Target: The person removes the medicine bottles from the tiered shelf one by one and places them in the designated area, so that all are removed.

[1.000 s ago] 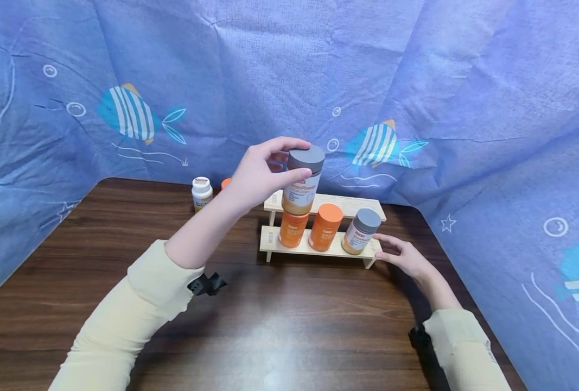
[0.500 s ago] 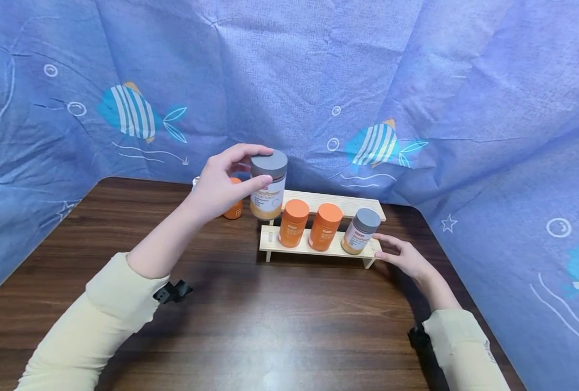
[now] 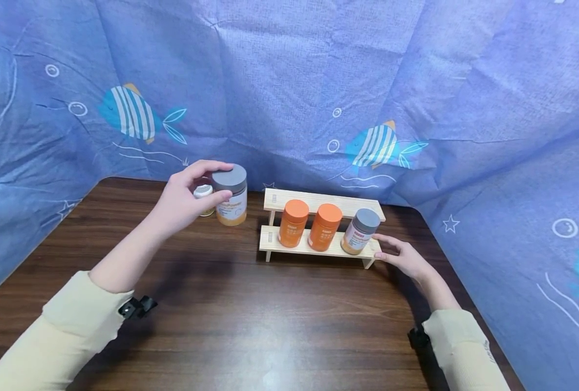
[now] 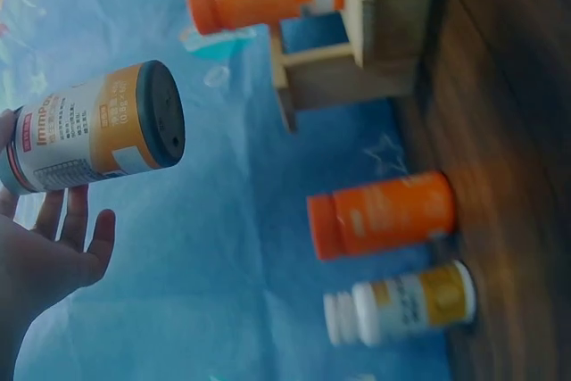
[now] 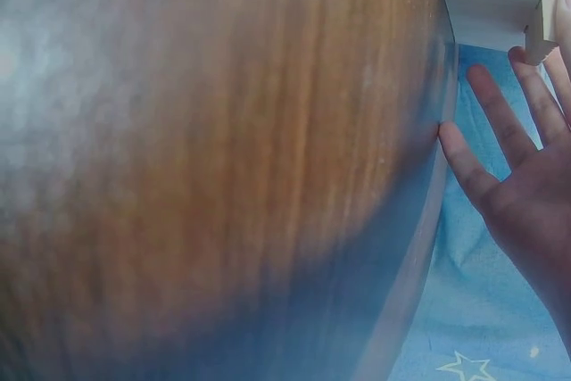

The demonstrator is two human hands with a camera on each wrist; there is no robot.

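My left hand [image 3: 184, 198] grips a grey-lidded supplement jar [image 3: 231, 209] around its lid, thumb in front and fingers behind. The jar is upright above the back left of the table; the left wrist view shows the jar's base [image 4: 165, 113] clear of the table. My right hand [image 3: 406, 259] holds the right end of a two-tier wooden rack [image 3: 323, 202] between thumb and fingers. On the rack's lower tier stand two orange bottles [image 3: 293, 225] and another grey-lidded jar [image 3: 360, 232]. The upper tier is bare.
Behind the held jar a white bottle [image 3: 203, 193] stands on the dark wooden table [image 3: 269, 315], partly covered. Beside it an orange bottle [image 4: 384, 214] shows in the left wrist view, hidden in the head view. A blue fish-print cloth [image 3: 289, 81] hangs around the table.
My left hand has carried the grey-lidded jar leftward and lower, from over the rack to beside the white bottle. My right hand and the rack have stayed put.
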